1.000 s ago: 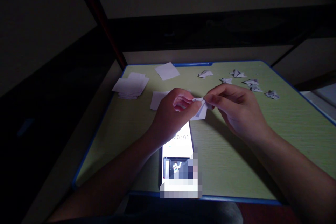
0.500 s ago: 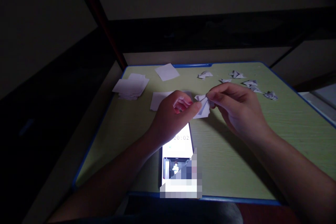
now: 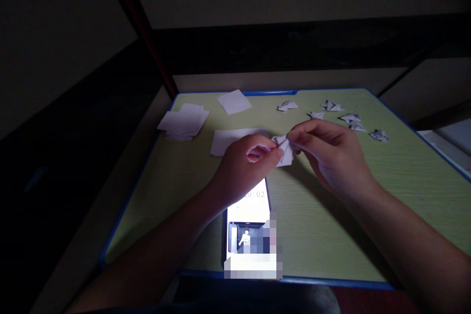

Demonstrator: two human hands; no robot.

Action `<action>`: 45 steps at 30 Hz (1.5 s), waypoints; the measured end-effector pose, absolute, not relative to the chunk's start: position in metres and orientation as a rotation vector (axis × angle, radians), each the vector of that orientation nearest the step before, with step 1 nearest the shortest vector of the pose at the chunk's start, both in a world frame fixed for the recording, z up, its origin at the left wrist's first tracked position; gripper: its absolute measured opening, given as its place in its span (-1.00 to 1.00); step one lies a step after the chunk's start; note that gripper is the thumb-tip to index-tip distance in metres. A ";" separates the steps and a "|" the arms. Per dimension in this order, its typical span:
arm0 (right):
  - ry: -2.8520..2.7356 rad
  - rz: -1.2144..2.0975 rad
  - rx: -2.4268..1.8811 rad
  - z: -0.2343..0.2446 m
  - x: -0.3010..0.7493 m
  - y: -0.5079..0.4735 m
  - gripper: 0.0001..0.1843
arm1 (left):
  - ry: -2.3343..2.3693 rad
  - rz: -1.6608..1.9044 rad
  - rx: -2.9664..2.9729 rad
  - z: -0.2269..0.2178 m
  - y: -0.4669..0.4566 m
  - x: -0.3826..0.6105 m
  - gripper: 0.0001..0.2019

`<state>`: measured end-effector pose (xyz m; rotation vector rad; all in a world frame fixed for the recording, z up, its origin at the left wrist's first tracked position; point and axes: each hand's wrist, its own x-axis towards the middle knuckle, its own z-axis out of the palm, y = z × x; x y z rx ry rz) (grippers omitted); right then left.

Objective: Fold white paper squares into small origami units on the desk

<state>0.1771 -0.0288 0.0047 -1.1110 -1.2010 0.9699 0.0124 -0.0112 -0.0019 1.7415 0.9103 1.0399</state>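
Both of my hands meet above the middle of a green table (image 3: 405,176) in dim light. Between them is a small folded piece of white paper (image 3: 285,151). My left hand (image 3: 245,169) pinches its left side with thumb and fingertips curled in. My right hand (image 3: 327,157) pinches its top right corner with thumb and forefinger. The paper hangs just above the table, over the top end of a lit phone (image 3: 247,223).
A stack of white paper squares (image 3: 183,121) lies at the far left, with a single sheet (image 3: 234,101) behind and another (image 3: 225,140) beside my left hand. Several small folded paper figures (image 3: 333,106) lie along the far right. The table has a blue rim.
My left hand has sunk slightly and its fingers have shifted on the paper. The folded paper has turned a little between the fingertips. My right hand has stayed nearly in place.
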 end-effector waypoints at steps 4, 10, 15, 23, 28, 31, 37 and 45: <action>-1.219 0.971 -1.101 0.003 0.178 -0.029 -0.95 | 0.890 1.039 1.725 -0.003 -0.012 0.013 -0.93; -1.230 0.973 -1.146 0.003 0.178 -0.029 -0.95 | 0.900 1.033 1.750 -0.003 -0.012 0.013 -0.92; -1.247 1.018 -1.170 0.004 0.178 -0.028 -0.91 | 0.912 1.035 1.710 -0.003 -0.012 0.014 -0.92; -1.198 1.043 -1.170 0.007 0.175 -0.026 -0.89 | 0.887 1.010 1.618 0.000 -0.012 0.015 -0.95; -1.201 1.043 -1.142 0.005 0.176 -0.026 -0.86 | 0.870 1.011 1.562 0.000 -0.011 0.014 -0.94; -1.235 1.105 -1.108 0.004 0.177 -0.026 -0.89 | 0.853 1.040 1.519 0.001 -0.009 0.014 -0.94; -1.234 1.185 -1.147 0.006 0.176 -0.026 -0.84 | 0.859 1.022 1.508 0.004 -0.008 0.013 -0.93; -1.245 1.181 -1.118 0.009 0.176 -0.026 -0.91 | 0.832 1.001 1.495 0.003 -0.007 0.010 -0.93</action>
